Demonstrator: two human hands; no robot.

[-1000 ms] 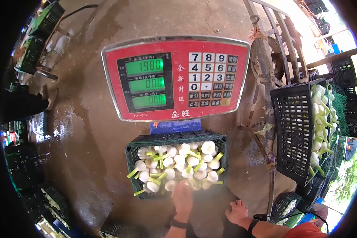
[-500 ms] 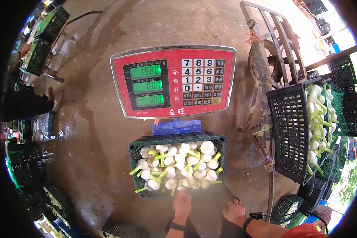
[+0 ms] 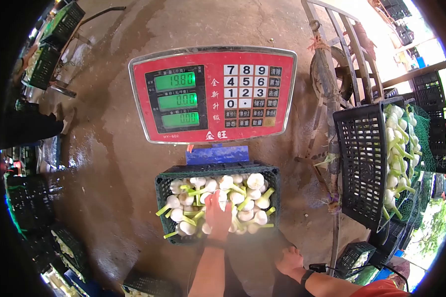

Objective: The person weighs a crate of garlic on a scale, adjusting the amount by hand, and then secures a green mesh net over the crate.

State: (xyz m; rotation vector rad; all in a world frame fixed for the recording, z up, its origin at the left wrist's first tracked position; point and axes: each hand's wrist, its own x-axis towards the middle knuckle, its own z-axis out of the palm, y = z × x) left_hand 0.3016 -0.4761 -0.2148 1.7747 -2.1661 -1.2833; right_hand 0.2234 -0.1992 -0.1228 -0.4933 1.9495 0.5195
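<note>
A dark plastic crate (image 3: 163, 198) full of white garlic bulbs with trimmed green stems sits in front of me. Over the bulbs reaches my left hand (image 3: 218, 214), its fingers closed around a garlic bulb (image 3: 222, 199) near the middle; motion smears the hand a little. Lower right, my right hand (image 3: 289, 260) lies on my dark-clothed knee, holding nothing, fingers draped and slightly apart. Just beyond the crate stands a red scale display (image 3: 213, 96) with green-lit readouts, the top one showing 19.80. A blue part (image 3: 217, 155) of the scale shows between display and crate.
On the right, a tilted black crate (image 3: 362, 163) of garlic rests by green netting, near a metal-framed cart (image 3: 332, 64). More crates (image 3: 67, 247) line the left side, where part of another person (image 3: 34, 126) shows. Another crate (image 3: 151, 284) lies at the bottom edge.
My left hand has moved forward from the crate's near edge onto the bulbs in the middle. My right hand stays on the knee. The view has shifted slightly; the top readout still shows 19.80.
</note>
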